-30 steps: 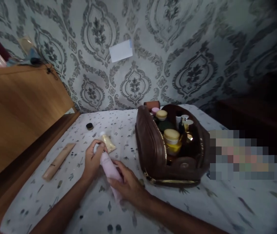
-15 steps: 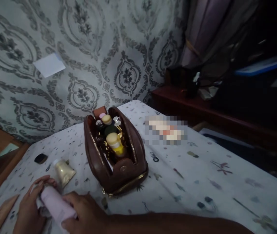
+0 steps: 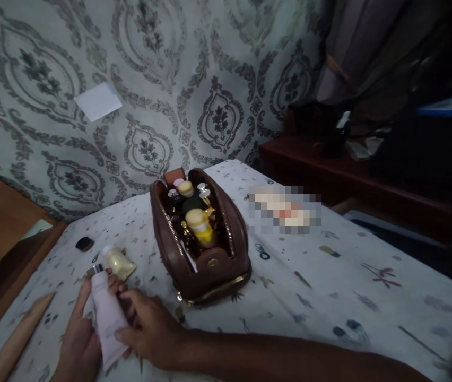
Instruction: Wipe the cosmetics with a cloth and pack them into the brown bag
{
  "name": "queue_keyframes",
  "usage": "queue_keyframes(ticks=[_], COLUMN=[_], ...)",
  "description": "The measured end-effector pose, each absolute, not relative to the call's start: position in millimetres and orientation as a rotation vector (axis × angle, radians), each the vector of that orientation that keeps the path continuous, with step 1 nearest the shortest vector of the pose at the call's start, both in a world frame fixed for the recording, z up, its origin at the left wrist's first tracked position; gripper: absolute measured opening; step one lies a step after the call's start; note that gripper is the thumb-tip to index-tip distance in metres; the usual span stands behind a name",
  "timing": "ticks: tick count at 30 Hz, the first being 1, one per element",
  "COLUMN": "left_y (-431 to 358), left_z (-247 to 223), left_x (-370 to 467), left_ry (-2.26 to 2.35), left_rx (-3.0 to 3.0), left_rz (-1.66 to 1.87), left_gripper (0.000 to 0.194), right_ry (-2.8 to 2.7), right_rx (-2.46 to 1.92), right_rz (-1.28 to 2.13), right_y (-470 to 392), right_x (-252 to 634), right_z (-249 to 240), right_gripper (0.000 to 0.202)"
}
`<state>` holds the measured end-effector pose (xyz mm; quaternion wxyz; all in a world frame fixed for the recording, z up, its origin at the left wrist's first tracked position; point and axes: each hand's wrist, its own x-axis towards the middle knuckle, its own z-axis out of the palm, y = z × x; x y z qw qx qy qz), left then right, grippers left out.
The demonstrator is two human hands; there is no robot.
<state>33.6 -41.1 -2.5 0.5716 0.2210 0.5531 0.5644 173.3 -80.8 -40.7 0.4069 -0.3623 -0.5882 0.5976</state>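
Observation:
A pale pink squeeze tube [image 3: 107, 318] with a silver cap lies tilted between my two hands, its cap end pointing up and away. My left hand [image 3: 83, 337] is wrapped round its left side and cap end. My right hand [image 3: 152, 326] grips its lower right side, thumb on the front. Just beyond them a cream-coloured tube [image 3: 119, 263] with a whitish cap rests on the sheet, near a small round black item [image 3: 85, 244]. To the right stands a brown zippered toiletry bag [image 3: 206, 284], open on top, with several bottles inside, one yellow with a beige cap [image 3: 197, 218].
A patterned sheet [image 3: 289, 323] covers the surface. Right of the bag lies a blurred-out item [image 3: 284, 208]. Patterned wallpaper [image 3: 186, 106] with a white paper [image 3: 98, 101] rises behind. A dark red ledge [image 3: 285, 159] borders the right; a bare limb [image 3: 21, 334] shows lower left.
The pink tube has turned more upright in my hands, and its silver cap now shows. My left hand has shifted along it. The view has swung slightly left.

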Motion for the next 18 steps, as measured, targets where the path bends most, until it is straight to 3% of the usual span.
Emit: queue_keyframes(ticks=[7,13,18], left_y=[-41,-48,-58], left_z=[2,-6,-7], left_x=[39,36,43], left_ry=[1.209,1.2,1.218], left_rx=[0.44,0.542,0.625], left_rz=[1.319,1.324,1.31], left_gripper=[0.041,0.032,0.039], right_ry=[-1.6,-1.614,-1.556], right_rx=[-0.922,-0.981,-1.005], right_rz=[1.296,1.344,1.318], right_y=[-86,-88,-86], right_x=[173,169,168], right_z=[-33,-35,-37], right_gripper=[0.079,0.079,0.083])
